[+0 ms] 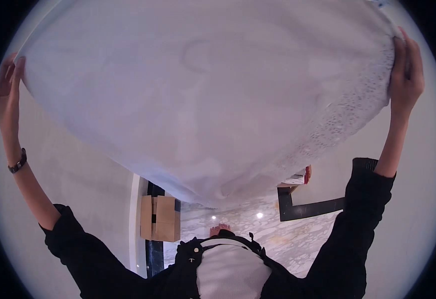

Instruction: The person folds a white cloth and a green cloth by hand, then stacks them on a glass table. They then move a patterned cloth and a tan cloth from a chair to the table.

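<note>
A large white cloth [203,99] with a perforated, lace-like band along its right side spreads across the upper view and sags in the middle. At the far left, my left hand [9,82] grips its edge between thumb and fingers; a dark band circles that wrist. My right hand [406,74] pinches the opposite edge at the upper right, beside the lace-like band. Both arms are raised and stretched wide, in black sleeves.
Below the cloth, a cardboard box [165,218] stands on the left by a dark strip. The marble-patterned floor [238,219] has a black border at right. A red and white item [300,178] shows partly past the cloth's lower edge.
</note>
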`<state>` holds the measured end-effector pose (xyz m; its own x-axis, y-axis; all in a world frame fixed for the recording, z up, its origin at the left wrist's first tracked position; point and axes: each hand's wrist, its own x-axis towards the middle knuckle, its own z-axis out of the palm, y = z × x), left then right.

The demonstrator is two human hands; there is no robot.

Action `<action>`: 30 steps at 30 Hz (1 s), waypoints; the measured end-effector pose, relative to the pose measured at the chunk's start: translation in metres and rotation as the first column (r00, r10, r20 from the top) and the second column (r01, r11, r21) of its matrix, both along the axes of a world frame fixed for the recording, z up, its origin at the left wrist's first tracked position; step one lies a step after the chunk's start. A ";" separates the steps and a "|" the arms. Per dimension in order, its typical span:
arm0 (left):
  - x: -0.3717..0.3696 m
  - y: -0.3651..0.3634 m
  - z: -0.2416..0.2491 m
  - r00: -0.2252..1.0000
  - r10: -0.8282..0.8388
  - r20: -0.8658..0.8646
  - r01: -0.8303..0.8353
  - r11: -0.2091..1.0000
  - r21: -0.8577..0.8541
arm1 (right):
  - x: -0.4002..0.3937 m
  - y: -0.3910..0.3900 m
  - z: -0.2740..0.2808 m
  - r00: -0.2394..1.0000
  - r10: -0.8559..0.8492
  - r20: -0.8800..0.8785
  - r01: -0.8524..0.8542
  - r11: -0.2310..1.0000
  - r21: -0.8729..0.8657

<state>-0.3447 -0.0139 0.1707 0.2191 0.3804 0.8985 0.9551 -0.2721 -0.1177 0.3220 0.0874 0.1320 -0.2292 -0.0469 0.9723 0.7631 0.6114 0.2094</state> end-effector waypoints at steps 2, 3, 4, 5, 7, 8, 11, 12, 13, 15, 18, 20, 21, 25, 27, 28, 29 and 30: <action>0.017 -0.006 0.007 0.930 0.278 -0.239 -0.268 0.961 0.073 | -0.006 0.002 -0.003 1.000 0.009 0.030 -0.008 0.999 -0.033; 0.022 -0.007 0.004 0.906 0.301 -0.296 -0.268 0.952 0.146 | -0.010 -0.001 -0.007 0.992 -0.016 0.124 0.026 0.997 -0.077; 0.016 -0.005 -0.001 0.895 0.283 -0.344 -0.230 0.955 0.187 | -0.015 0.001 -0.009 0.976 -0.039 0.216 0.065 0.991 -0.115; 0.010 0.003 -0.011 0.881 0.267 -0.390 -0.189 0.956 0.226 | -0.011 0.010 -0.010 0.958 0.043 0.283 0.000 0.989 -0.150; 0.025 0.005 -0.032 0.909 0.235 -0.344 -0.218 0.972 0.088 | -0.008 0.016 -0.019 0.968 0.135 0.210 -0.062 0.945 -0.322; 0.036 0.004 -0.037 0.937 0.213 -0.279 -0.229 0.973 -0.027 | -0.004 0.018 -0.022 0.970 0.175 0.166 -0.096 0.911 -0.401; 0.077 0.000 -0.047 0.983 0.109 -0.147 -0.137 0.970 -0.202 | 0.004 0.016 -0.034 0.974 0.227 0.005 -0.164 0.716 -0.678; 0.078 -0.002 -0.050 0.995 0.076 -0.070 -0.094 0.942 -0.322 | 0.006 0.017 -0.034 0.971 0.235 -0.038 -0.182 0.627 -0.757; 0.079 -0.002 -0.052 0.999 0.050 0.009 -0.041 0.900 -0.434 | 0.010 0.021 -0.035 0.964 0.254 -0.072 -0.204 0.542 -0.815; 0.086 -0.005 -0.055 0.984 -0.017 0.175 0.110 0.835 -0.539 | 0.015 0.025 -0.039 0.962 0.259 -0.082 -0.198 0.461 -0.865; 0.063 -0.020 -0.050 0.919 -0.077 0.386 0.363 0.548 -0.754 | 0.018 0.022 -0.034 0.952 0.279 -0.130 -0.227 0.353 -0.908; 0.053 -0.037 -0.038 0.874 -0.165 0.457 0.486 0.297 -0.822 | 0.032 0.025 -0.034 0.921 0.303 -0.244 -0.328 0.268 -0.906; 0.055 -0.046 -0.028 0.832 -0.250 0.496 0.534 0.114 -0.838 | 0.046 0.030 -0.039 0.889 0.320 -0.326 -0.404 0.219 -0.888; 0.112 -0.058 -0.027 0.542 -0.609 0.580 0.663 -0.115 -0.740 | 0.031 0.047 -0.050 0.959 0.189 -0.213 -0.273 0.405 -0.873; 0.158 -0.059 -0.030 0.391 -0.798 0.459 0.708 -0.058 -0.704 | 0.015 0.067 -0.056 0.972 0.195 -0.131 -0.206 0.443 -0.872; 0.178 -0.062 -0.031 0.342 -0.811 0.474 0.690 -0.126 -0.713 | 0.010 0.078 -0.059 0.977 0.195 -0.090 -0.172 0.464 -0.869; 0.197 -0.067 -0.033 0.295 -0.819 0.493 0.667 -0.192 -0.720 | 0.007 0.091 -0.065 0.976 0.202 -0.082 -0.170 0.474 -0.864; 0.216 -0.072 -0.032 0.284 -0.838 0.466 0.604 -0.222 -0.766 | 0.004 0.104 -0.071 0.975 0.210 -0.074 -0.170 0.487 -0.857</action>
